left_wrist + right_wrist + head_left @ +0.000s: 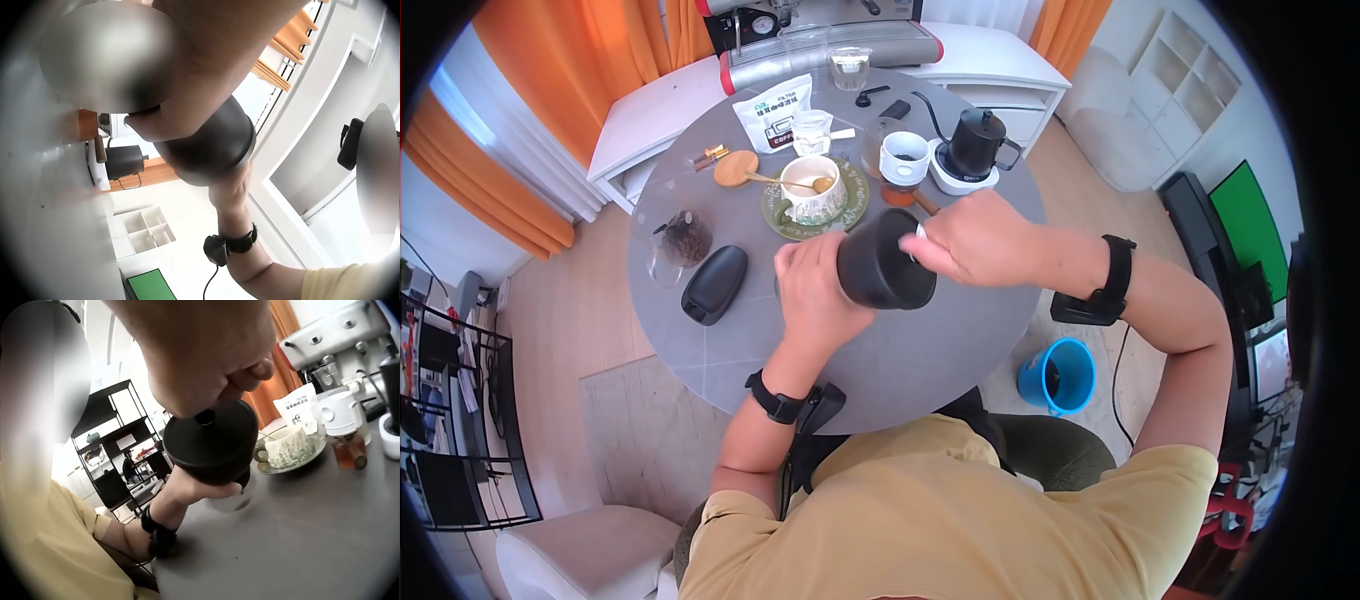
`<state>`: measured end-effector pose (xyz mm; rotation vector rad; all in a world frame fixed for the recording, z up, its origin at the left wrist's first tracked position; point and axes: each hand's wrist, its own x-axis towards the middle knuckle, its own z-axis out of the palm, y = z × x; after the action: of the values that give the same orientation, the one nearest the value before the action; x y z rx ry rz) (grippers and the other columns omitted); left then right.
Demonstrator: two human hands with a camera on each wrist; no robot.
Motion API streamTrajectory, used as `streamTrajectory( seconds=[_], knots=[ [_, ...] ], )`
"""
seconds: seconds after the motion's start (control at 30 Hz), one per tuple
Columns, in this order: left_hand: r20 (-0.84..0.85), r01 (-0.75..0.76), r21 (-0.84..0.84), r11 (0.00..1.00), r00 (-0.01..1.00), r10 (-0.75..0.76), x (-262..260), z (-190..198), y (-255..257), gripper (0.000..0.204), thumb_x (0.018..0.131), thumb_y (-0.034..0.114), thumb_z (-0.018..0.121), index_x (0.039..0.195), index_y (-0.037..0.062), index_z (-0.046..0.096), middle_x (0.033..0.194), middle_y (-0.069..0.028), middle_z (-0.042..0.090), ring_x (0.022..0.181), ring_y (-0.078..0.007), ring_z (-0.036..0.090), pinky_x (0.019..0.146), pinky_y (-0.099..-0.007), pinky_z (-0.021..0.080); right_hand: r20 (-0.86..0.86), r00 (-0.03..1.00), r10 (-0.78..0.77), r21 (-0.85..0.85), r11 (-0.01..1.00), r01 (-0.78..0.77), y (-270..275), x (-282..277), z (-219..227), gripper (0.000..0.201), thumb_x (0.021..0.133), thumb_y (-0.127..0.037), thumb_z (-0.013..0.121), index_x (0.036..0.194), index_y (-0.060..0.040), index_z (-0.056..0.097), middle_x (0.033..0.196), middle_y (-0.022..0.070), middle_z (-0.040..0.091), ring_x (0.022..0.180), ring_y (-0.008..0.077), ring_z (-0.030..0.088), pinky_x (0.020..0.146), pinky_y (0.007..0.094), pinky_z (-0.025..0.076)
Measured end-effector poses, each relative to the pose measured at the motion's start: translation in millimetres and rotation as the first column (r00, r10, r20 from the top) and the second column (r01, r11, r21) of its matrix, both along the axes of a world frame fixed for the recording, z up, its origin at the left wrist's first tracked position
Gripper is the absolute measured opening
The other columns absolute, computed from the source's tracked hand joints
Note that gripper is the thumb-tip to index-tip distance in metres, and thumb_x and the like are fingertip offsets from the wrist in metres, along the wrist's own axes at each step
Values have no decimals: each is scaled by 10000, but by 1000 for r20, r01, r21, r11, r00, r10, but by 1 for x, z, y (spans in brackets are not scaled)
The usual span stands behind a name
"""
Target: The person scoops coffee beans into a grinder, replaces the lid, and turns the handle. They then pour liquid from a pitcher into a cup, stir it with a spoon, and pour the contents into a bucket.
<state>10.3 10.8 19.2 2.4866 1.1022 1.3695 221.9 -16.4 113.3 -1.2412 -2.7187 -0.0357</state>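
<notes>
Over the near part of the table, a black hand coffee grinder is held tilted. My left hand grips its body from the left, and a clear lower part shows below that hand in the right wrist view. Curled above the grinder's wide black top, my right hand holds the crank, mostly hidden by the fingers. Beyond the grinder stands a patterned cup with a gold spoon, on a green saucer. A white dripper sits on a glass server with amber liquid.
On the round grey table are a glass jar of coffee beans, a black oval case, a round wooden lid, a filter bag and a black kettle. An espresso machine stands behind; a blue bucket is on the floor.
</notes>
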Motion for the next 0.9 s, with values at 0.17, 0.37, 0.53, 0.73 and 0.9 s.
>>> streamTrajectory(
  seconds=[0.17,0.37,0.53,0.73,0.9],
  knots=[
    [-37,-138,85,987,989,142,0,3,-2,552,544,157,762,1042,39,554,977,-84,620,934,-248,586,866,-380,341,-102,389,-916,-963,189,193,-9,-21,10,538,971,-437,345,526,-135,349,449,-23,286,367,129,280,374,288,243],
    [46,-158,101,982,987,154,-3,-1,3,552,566,164,761,1065,43,559,1018,-81,621,979,-233,576,873,-374,332,-191,237,-953,-911,82,-403,-23,-20,4,660,936,-623,216,523,-124,342,458,-49,230,382,89,221,374,249,182],
    [386,239,-313,919,916,-107,-13,-3,17,550,552,133,802,1038,19,571,965,-88,649,897,-239,618,828,-365,427,-340,370,-865,-925,236,-298,-25,-7,2,748,885,-726,157,553,-98,393,471,-51,227,392,86,232,413,250,243],
    [776,557,-426,713,630,-28,-31,7,18,550,593,80,801,1087,5,571,1037,-71,617,943,-168,592,848,-309,472,-309,391,-867,-946,236,-223,-22,5,-35,723,901,-702,181,630,-92,457,486,-50,270,420,82,272,445,248,286],
    [887,721,-296,626,450,-98,-32,2,26,577,620,136,699,1147,-2,511,1048,-134,568,924,-251,601,815,-334,519,-304,425,-853,-945,212,-249,-14,5,-78,705,910,-684,215,679,-88,513,515,-47,330,446,82,307,464,252,337]
  ],
)
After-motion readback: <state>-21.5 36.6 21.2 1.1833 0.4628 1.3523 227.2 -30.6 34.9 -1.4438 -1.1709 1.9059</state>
